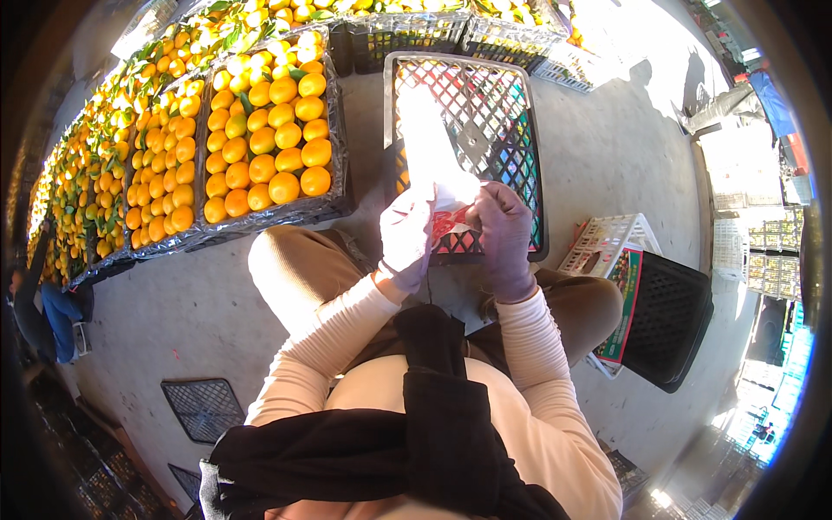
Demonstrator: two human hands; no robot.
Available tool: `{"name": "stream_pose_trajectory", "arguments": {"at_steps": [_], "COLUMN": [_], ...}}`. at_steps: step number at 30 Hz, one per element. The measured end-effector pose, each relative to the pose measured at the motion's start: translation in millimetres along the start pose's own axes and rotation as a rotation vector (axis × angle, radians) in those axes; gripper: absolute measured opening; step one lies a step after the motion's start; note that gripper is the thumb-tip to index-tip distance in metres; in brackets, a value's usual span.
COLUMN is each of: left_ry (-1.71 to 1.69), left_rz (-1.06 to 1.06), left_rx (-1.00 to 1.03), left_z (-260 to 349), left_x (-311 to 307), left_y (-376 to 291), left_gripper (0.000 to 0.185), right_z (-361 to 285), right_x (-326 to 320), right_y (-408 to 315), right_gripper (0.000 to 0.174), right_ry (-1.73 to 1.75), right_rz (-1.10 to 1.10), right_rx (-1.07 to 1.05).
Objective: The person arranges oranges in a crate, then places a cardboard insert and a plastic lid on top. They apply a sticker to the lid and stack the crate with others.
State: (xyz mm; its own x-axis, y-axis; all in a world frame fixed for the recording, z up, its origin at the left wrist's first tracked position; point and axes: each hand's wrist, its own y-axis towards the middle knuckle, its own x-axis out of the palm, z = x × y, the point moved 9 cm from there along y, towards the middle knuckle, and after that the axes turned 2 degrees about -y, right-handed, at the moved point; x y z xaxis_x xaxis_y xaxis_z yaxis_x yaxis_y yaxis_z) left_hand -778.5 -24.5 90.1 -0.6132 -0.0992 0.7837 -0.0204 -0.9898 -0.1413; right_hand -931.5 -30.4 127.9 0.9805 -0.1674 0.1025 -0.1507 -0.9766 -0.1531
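Note:
My left hand (pixel 408 235), in a thin pale glove, pinches the left edge of a white sheet or bag (pixel 437 156) with red printing at its lower end; bright sun washes out its material. Gloved too, my right hand (pixel 504 227) grips the same piece at its right edge with curled fingers. Both hands are above the near end of a black plastic lattice crate (pixel 533 162), in front of my knees. Colourful items show through the lattice, but I cannot tell what they are.
Crates of oranges (pixel 262 140) with some green leaves stand at the left, and more line the back. At my right are a white plastic crate (pixel 601 234) and a black crate (pixel 669 318). A black lattice panel (pixel 203 406) lies on the floor. A person (pixel 55 312) is at the far left.

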Motion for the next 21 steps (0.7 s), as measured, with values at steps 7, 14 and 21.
{"name": "stream_pose_trajectory", "arguments": {"at_steps": [7,14,21], "left_ry": [0.096,0.162,0.051], "left_rz": [0.285,0.325,0.092], "left_rx": [0.101,0.129,0.053], "left_z": [24.6,20.9,-12.6], "left_x": [-36.8,-45.3,7.4], "left_y": [11.3,21.0,23.1], "left_gripper": [0.021,0.030,0.035], "right_z": [12.0,38.5,35.1], "right_x": [-92.3,-29.8,-53.4], "right_y": [122.3,120.2,32.6], "right_gripper": [0.016,0.027,0.030], "right_ry": [-0.242,-1.410,-0.174], "right_rz": [0.306,-0.173,-0.178], "right_rx": [-0.165,-0.834,0.149]}}
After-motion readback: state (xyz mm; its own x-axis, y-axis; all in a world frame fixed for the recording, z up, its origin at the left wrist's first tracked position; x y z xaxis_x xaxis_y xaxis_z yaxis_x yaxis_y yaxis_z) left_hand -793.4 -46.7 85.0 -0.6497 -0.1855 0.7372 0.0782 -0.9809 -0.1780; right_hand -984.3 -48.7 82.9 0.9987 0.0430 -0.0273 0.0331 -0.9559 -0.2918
